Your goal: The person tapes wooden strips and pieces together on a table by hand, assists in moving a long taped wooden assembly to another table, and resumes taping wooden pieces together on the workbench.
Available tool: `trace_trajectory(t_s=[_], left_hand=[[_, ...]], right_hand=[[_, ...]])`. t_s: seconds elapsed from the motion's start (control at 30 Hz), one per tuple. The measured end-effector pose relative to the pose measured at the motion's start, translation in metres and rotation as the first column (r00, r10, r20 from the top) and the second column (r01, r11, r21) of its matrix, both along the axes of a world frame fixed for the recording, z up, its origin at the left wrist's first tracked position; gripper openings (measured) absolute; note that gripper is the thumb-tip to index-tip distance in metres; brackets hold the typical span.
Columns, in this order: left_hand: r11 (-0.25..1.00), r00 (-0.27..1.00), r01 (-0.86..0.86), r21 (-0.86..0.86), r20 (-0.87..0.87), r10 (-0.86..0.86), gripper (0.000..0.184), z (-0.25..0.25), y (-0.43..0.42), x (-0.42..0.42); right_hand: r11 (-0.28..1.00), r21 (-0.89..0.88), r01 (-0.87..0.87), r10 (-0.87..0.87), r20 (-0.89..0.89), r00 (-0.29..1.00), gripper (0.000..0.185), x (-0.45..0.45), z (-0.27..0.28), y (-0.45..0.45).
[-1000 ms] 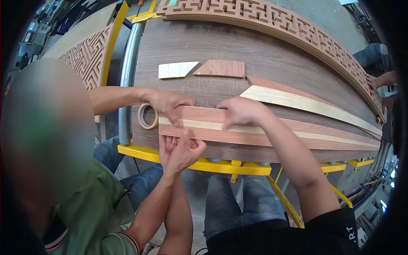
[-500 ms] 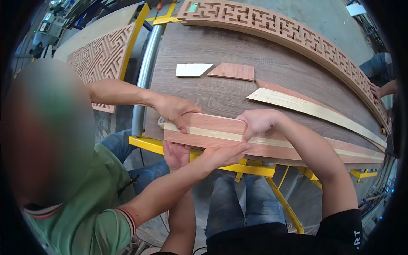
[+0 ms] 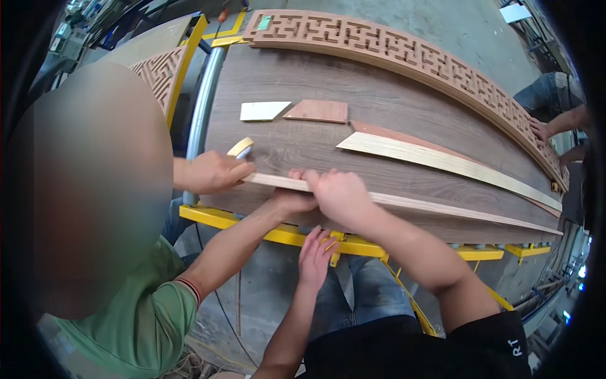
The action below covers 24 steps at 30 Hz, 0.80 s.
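Wooden board (image 3: 410, 203) is up on edge, not laid flat, at the near side of the tabletop (image 3: 284, 76); your right hand (image 3: 343, 197) grips it, your left hand (image 3: 317, 256) is open below, and two angled pieces (image 3: 315, 111) lie loose

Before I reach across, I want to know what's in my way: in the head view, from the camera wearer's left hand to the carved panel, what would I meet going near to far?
Left hand → held board → long pale strip → short reddish piece → carved panel.
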<state>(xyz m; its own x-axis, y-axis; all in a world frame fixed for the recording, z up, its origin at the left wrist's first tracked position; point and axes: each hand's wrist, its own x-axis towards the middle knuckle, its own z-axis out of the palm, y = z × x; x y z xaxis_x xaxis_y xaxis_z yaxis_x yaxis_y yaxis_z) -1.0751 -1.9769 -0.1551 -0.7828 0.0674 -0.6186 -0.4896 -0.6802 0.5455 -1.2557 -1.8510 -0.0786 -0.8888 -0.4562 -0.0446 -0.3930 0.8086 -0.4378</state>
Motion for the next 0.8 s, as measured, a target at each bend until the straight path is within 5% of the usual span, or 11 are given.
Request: trace_trajectory(t_s=[0.03, 0.1, 0.13, 0.2, 0.27, 0.4, 0.6, 0.67, 0.73, 0.8], left_hand=[[1.0, 1.0, 0.011, 0.009, 0.001, -0.011, 0.047, -0.01, 0.008, -0.009], [0.847, 0.981, -0.164, 0.505, -0.008, 0.195, 0.054, -0.034, 0.024, -0.028], [0.845, 0.983, -0.155, 0.511, -0.005, 0.183, 0.054, -0.033, 0.031, -0.037], [0.849, 0.983, -0.183, 0.495, 0.067, 0.173, 0.056, -0.027, 0.042, -0.054], [0.935, 0.98, -0.177, 0.307, -0.034, 0.197, 0.063, -0.058, 0.05, -0.054], [0.798, 0.89, -0.454, 0.396, 0.238, 0.388, 0.059, -0.086, 0.051, -0.042], [0.863, 0.873, -0.464, 0.2, 0.265, 0.408, 0.063, -0.049, 0.058, -0.047], [0.892, 0.884, -0.434, 0.127, 0.25, 0.394, 0.065, -0.042, 0.062, -0.045], [0.916, 0.908, -0.388, 0.098, 0.213, 0.362, 0.067, -0.039, 0.064, -0.041], [0.943, 0.946, -0.317, 0.105, 0.102, 0.307, 0.068, -0.04, 0.064, -0.035]], right_hand=[[0.999, 0.051, 0.012, -0.012, 0.009, 1.0, 0.025, 0.006, -0.001, -0.004], [0.993, 0.111, 0.034, -0.037, 0.022, 0.999, 0.028, 0.016, -0.006, -0.009], [0.989, 0.143, 0.019, -0.025, 0.038, 0.999, 0.03, 0.019, -0.01, -0.011], [0.982, 0.186, 0.021, -0.033, 0.06, 0.998, 0.033, 0.027, -0.03, -0.02], [0.968, 0.161, 0.194, -0.132, -0.336, 0.933, 0.038, 0.042, -0.066, -0.027], [0.992, 0.046, 0.115, -0.12, 0.111, 0.987, 0.037, 0.038, -0.064, -0.03], [0.994, 0.0, 0.113, -0.111, -0.161, 0.981, 0.034, 0.048, -0.091, -0.034], [0.989, 0.015, 0.144, -0.14, -0.152, 0.978, 0.035, 0.055, -0.092, -0.037], [0.979, -0.061, 0.194, -0.19, 0.066, 0.98, 0.037, 0.058, -0.091, -0.038], [0.97, -0.139, 0.202, -0.204, -0.003, 0.979, 0.038, 0.066, -0.089, -0.024]])
